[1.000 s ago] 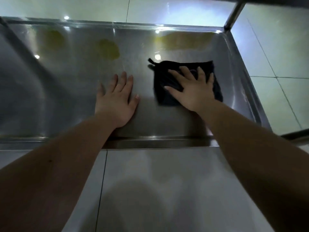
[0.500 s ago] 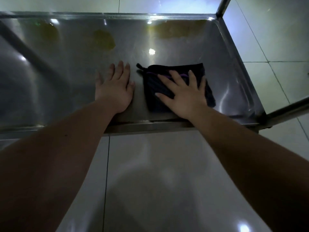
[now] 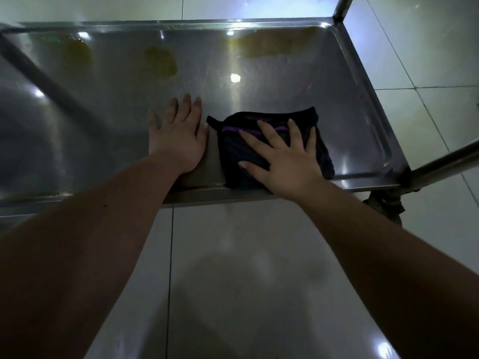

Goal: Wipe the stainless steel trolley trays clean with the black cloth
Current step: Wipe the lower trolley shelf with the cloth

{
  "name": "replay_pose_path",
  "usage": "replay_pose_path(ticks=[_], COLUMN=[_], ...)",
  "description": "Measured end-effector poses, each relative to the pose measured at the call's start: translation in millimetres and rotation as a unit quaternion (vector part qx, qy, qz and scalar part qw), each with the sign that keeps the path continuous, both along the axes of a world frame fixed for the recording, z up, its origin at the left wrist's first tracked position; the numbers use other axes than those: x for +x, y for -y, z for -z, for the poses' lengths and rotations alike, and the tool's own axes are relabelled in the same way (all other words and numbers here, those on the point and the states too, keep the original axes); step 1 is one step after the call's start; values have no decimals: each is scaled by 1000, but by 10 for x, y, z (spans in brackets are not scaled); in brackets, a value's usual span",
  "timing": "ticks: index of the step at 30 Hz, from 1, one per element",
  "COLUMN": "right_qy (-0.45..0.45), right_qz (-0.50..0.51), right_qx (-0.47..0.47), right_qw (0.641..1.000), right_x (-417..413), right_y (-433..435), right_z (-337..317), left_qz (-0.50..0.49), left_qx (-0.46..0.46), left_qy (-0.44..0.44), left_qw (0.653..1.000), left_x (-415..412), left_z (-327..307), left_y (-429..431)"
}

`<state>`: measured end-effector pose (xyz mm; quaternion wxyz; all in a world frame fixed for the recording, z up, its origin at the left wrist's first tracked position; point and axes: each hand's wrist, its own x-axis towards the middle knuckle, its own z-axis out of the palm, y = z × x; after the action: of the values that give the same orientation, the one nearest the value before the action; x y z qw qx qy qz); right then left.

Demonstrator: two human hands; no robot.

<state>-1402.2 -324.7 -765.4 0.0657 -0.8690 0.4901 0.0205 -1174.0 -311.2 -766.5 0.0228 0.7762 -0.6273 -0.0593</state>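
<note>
Pressing hand: right hand (image 3: 282, 161), palm down on the black cloth (image 3: 233, 151), fingers straight and spread, thumb out to the side.
Cloth position: folded, purple-striped, flat on the near-right part of the tray (image 3: 285, 99); its near edge meets the front rim.
Resting hand: left hand (image 3: 178, 141) flat on bare steel just beside the cloth's left edge, fingers straight and close together, holding nothing.
Stains: three yellowish patches (image 3: 160, 60) along the tray's far side, well apart from the cloth.
Frame: upright post (image 3: 342, 7) at the far-right corner; a rail (image 3: 445, 159) runs off from the near-right corner.
Ground: pale glossy floor tiles (image 3: 259, 255).
</note>
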Motion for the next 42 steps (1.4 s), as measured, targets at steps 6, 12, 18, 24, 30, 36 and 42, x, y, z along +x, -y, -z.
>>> replay_pose_path(ticks=[6, 12, 18, 24, 30, 36, 42], right_qy=[-31, -61, -80, -62, -52, -9, -73], right_qz=[134, 138, 138, 113, -20, -1, 137], right_qx=[-13, -16, 5, 28, 30, 7, 34], right_qw=[990, 988, 987, 991, 998, 1000, 987], right_x=[-1199, -1245, -1225, -865, 1230, 1371, -57], right_y=[397, 422, 442, 298, -264, -329, 38], right_z=[-24, -11, -48, -104, -26, 31, -114], left_qz=[-9, 37, -56, -55, -64, -62, -67], left_qx=[-1, 1, 4, 25, 22, 2, -19], left_qy=[4, -45, 8, 33, 2, -17, -11], left_qw=[1000, 998, 998, 998, 998, 998, 997], left_x=[-9, 195, 1446, 1583, 1562, 1599, 1532], left_z=[29, -88, -68, 55, 14, 56, 69], left_y=[6, -10, -420, -504, -540, -584, -589])
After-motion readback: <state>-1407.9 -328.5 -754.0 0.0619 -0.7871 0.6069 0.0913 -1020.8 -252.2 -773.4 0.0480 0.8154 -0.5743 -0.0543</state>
